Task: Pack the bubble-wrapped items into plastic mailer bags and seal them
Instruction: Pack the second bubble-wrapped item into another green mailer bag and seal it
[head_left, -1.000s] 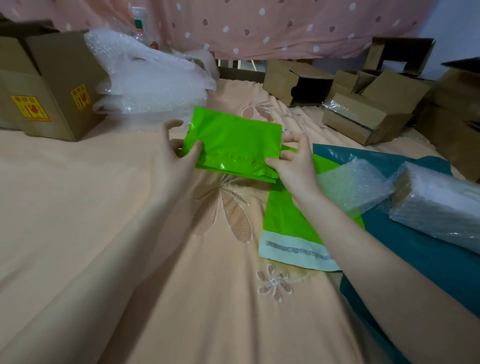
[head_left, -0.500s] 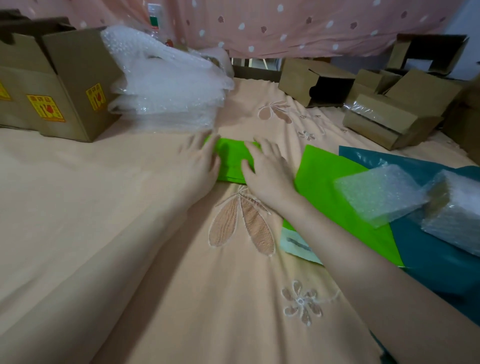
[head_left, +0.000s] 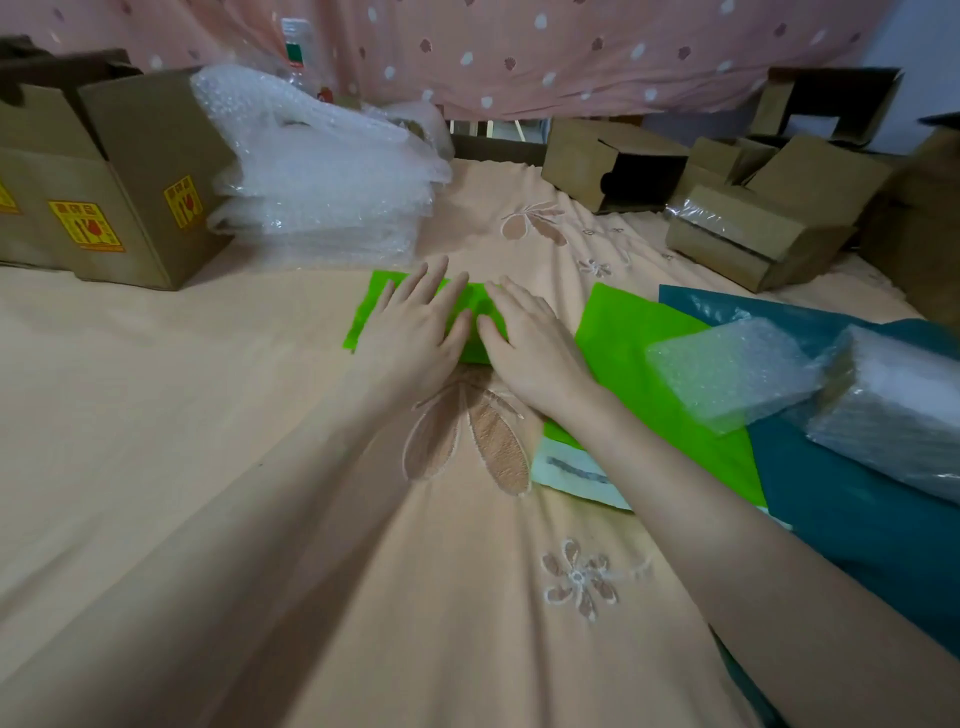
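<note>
A filled green mailer bag lies flat on the peach bedsheet in the middle. My left hand and my right hand both rest palm-down on it, fingers spread, thumbs close together. To the right lies an empty green mailer bag with its pale adhesive strip toward me. A small bubble-wrapped item sits on its far right edge. A larger bubble-wrapped item rests on the dark teal mailer bags at the right.
A stack of bubble wrap sheets stands at the back left, beside a cardboard box with yellow stickers. Several small cardboard boxes crowd the back right. A pink dotted curtain hangs behind.
The filled green mailer was held up between both hands a second ago; it now lies on the sheet with both palms flat on it. My hands have slid slightly apart over it.
</note>
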